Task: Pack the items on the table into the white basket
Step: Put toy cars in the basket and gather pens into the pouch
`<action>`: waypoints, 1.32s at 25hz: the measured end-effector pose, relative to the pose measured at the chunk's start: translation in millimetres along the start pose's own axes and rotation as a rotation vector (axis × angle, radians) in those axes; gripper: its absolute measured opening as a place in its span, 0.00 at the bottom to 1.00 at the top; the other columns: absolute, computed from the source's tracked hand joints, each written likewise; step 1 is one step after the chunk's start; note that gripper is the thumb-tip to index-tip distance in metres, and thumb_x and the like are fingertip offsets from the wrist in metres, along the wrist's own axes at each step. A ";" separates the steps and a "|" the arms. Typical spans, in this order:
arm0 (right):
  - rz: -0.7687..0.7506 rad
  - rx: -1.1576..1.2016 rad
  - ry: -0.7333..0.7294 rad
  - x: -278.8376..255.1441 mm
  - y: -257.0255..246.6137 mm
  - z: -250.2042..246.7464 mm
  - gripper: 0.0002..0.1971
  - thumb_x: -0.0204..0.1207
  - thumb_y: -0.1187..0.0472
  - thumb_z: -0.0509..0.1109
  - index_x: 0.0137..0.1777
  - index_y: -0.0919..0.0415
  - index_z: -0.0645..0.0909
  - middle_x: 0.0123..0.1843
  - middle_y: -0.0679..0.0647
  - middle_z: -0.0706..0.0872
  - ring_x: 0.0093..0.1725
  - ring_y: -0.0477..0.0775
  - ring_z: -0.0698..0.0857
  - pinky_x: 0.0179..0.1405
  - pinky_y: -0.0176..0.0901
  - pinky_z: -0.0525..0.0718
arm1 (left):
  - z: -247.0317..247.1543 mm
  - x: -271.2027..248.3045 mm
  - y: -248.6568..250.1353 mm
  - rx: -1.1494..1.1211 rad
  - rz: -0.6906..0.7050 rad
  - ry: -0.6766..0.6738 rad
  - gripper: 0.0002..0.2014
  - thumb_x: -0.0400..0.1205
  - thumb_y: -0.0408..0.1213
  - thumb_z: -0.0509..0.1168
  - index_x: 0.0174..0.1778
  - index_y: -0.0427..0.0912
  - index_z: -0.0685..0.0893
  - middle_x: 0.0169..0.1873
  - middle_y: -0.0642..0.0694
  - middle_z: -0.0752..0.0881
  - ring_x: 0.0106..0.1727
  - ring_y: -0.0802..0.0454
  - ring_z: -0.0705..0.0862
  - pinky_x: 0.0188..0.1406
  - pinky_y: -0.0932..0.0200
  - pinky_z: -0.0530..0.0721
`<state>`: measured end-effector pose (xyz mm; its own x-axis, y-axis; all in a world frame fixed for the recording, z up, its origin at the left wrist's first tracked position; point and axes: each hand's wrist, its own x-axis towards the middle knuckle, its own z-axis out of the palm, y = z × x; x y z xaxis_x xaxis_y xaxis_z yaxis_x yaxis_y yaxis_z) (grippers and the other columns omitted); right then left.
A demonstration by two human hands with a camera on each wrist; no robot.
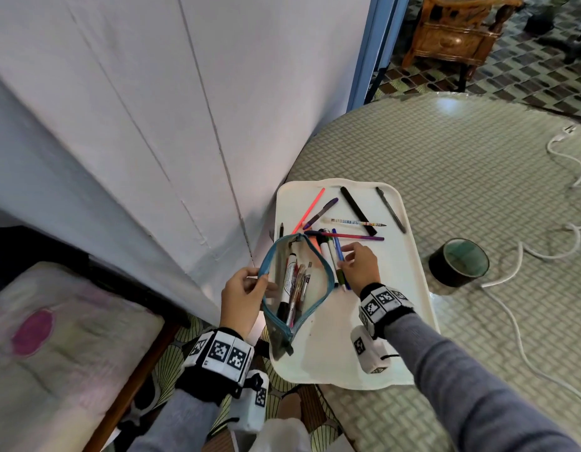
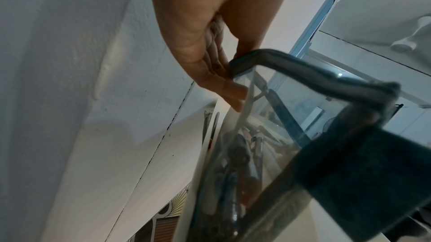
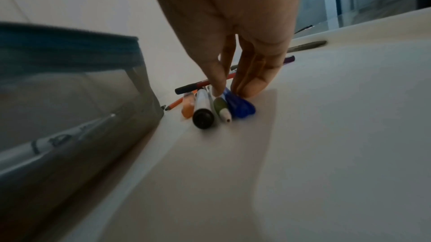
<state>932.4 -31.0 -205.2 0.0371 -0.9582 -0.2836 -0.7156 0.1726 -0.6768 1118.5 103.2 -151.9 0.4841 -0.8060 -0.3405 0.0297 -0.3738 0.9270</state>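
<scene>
a round table [image 1: 462,164] with a woven-pattern cover carries everything. a white tray [image 1: 406,321] lies directly on the table, at its near left edge by the wall. just right of the tray sits a dark roll of tape [image 1: 458,262], and beyond the roll, further from the tray, a white cable [image 1: 543,252] snakes across the cover.

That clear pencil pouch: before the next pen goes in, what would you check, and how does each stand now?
1. Pencil pouch mouth open: ok.
2. Left hand pinches the pouch rim: ok.
3. Right hand at the pens beside the pouch, fingertips touching the blue pen: ok.
4. Blue pen firmly gripped: cannot tell, blurred.
5. Room in pouch: ok, judging by the gap beside the pens inside.
6. Loose pens all on the white tray: ok.
</scene>
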 end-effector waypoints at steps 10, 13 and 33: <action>0.167 -0.308 -0.104 -1.9 -28.6 -19.6 0.11 0.73 0.64 0.64 0.54 0.65 0.76 0.54 0.62 0.79 0.46 0.62 0.80 0.42 0.45 0.75 | 1.4 1.7 5.0 0.004 -0.012 -0.008 0.03 0.83 0.30 0.63 0.45 0.42 0.81 0.34 0.44 0.91 0.37 0.51 0.90 0.42 0.44 0.89; 0.048 -0.375 0.018 4.3 -37.5 -31.6 0.09 0.71 0.61 0.64 0.49 0.62 0.79 0.48 0.56 0.82 0.39 0.57 0.78 0.37 0.42 0.71 | 2.1 5.1 4.9 0.006 -0.017 -0.002 0.03 0.83 0.31 0.64 0.45 0.41 0.81 0.34 0.43 0.91 0.37 0.49 0.91 0.43 0.42 0.89; -0.328 0.668 0.021 -13.4 -81.9 -45.2 0.16 0.83 0.76 0.52 0.68 0.63 0.66 0.45 0.57 0.80 0.38 0.54 0.83 0.40 0.39 0.86 | 0.0 11.5 2.8 0.035 -0.014 -0.016 0.03 0.83 0.31 0.63 0.45 0.42 0.80 0.34 0.44 0.91 0.38 0.50 0.91 0.46 0.41 0.88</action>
<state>959.0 -42.7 -115.2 0.1574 -0.9875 0.0123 -0.0938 -0.0274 -0.9952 1124.1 92.9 -153.3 0.4697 -0.8078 -0.3562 0.0055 -0.4007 0.9162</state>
